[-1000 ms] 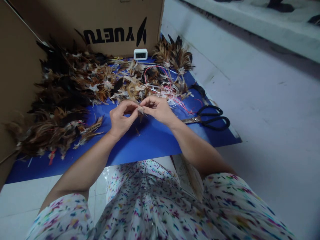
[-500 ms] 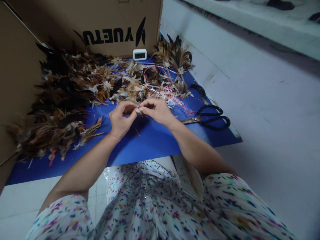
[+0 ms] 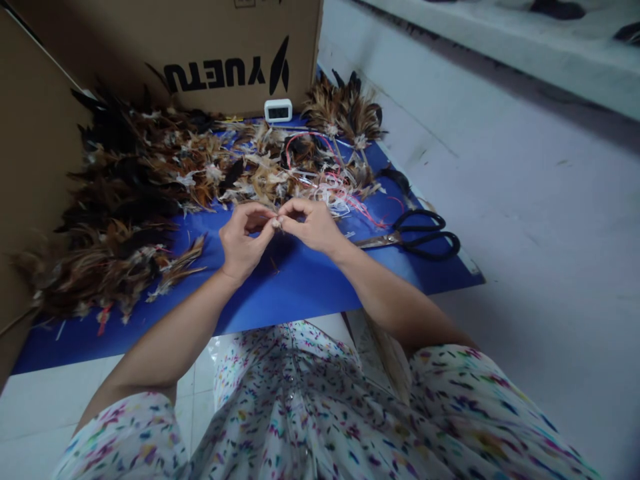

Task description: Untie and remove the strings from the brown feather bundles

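Both hands meet over the blue table surface point(image 3: 310, 280), fingertips together. My left hand point(image 3: 245, 240) pinches a small feather bunch point(image 3: 277, 225) between thumb and forefinger; its pale quill ends show at the fingertips. Closed beside it, my right hand point(image 3: 313, 227) has thumb and fingers pressed at the same bunch. Most of the bunch is hidden by the fingers, and any thread there is too fine to make out. Just beyond the hands lie loose brown and cream feathers point(image 3: 270, 177). White and pink strings point(image 3: 337, 193) lie tangled past my right hand.
Black-handled scissors point(image 3: 410, 237) lie to the right, blades toward my right wrist. Dark and brown feather bunches point(image 3: 120, 253) are heaped on the left. A small white digital clock point(image 3: 278, 111) stands before a cardboard box point(image 3: 220, 27). Another feather bunch point(image 3: 345, 110) rests near the wall.
The fingertips have shifted slightly around the bunch, and more of its pale end shows now. My right thumb has moved a little. Everything on the table stays in place.
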### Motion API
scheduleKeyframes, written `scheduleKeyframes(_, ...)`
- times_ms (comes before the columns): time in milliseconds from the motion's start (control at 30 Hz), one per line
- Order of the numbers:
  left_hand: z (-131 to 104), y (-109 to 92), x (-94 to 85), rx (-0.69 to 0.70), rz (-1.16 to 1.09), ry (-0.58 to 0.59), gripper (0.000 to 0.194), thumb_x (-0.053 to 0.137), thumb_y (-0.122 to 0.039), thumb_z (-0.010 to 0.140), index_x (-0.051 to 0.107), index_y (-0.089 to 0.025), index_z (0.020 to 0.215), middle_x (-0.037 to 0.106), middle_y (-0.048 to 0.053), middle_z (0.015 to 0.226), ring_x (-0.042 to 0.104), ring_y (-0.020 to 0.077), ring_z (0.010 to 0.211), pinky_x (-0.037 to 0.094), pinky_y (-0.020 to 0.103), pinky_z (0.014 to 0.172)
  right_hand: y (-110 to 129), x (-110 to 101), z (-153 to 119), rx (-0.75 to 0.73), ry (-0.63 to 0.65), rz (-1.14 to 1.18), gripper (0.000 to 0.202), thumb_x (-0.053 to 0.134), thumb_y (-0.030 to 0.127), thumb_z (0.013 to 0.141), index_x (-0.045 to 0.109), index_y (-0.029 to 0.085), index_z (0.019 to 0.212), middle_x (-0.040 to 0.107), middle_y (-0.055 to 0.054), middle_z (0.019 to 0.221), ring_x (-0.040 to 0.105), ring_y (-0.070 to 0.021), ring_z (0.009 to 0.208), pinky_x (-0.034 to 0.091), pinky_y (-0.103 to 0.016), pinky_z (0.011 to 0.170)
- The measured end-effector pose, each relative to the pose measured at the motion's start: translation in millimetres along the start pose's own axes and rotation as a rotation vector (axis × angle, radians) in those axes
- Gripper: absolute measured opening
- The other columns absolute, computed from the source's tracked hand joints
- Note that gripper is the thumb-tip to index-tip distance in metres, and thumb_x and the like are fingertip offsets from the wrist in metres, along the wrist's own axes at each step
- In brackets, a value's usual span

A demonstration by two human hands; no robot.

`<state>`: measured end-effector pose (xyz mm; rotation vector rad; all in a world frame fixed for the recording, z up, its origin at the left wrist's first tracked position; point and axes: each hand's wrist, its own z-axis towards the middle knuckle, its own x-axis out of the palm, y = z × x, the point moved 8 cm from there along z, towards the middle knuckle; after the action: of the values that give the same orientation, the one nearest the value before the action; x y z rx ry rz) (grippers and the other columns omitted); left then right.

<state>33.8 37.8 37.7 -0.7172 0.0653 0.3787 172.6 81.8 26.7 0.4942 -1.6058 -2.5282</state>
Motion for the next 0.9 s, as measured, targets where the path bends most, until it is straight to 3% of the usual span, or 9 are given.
scheduleKeyframes(300,0,14,0.1,-0.147,-0.033,-0.037,0.035,0.079,-0.041,0.079,0.057,-0.021,0.097,0.071,-0.001,0.082,0.072,0.011,0.07,0.059,0.02,0.062,3,-5,-3,-0.003,-0.103,-0.041,0.017,0.065,0.034,0.076,0.066,0.018,0.071,0.065,0.001,0.066,0.053,-0.0107,0.062,0.043,-0.026,0.062)
scheduleKeyframes(567,-1,17,-0.1,-0.188,-0.105,-0.061,0.034,0.08,-0.037,0.077,0.056,-0.021,0.095,0.07,-0.001,0.083,0.071,0.0111,0.07,0.06,0.021,0.064,3,-5,-3,-0.001,-0.109,-0.041,0.017,0.064,0.033,0.078,0.064,0.018,0.071,0.063,0.001,0.063,0.053,-0.0101,0.059,0.043,-0.026,0.061)
scheduleKeyframes(733,0,18,-1.3,-0.183,-0.083,-0.075,0.032,0.079,-0.034,0.076,0.056,-0.021,0.095,0.069,-0.001,0.084,0.07,0.0103,0.07,0.059,0.02,0.063,7,0,-5,-0.033,-0.048,-0.037,0.02,0.065,0.036,0.082,0.067,0.017,0.078,0.068,0.0,0.071,0.056,-0.0109,0.064,0.045,-0.026,0.064)
scheduleKeyframes(900,1,15,-4.0,-0.134,-0.059,-0.096,0.029,0.078,-0.034,0.079,0.057,-0.021,0.096,0.068,-0.001,0.084,0.07,0.01,0.074,0.058,0.02,0.066,22,1,-9,-0.19,-0.024,-0.163,0.012,0.065,0.03,0.082,0.067,0.018,0.083,0.068,-0.001,0.078,0.059,-0.0116,0.068,0.048,-0.027,0.068)
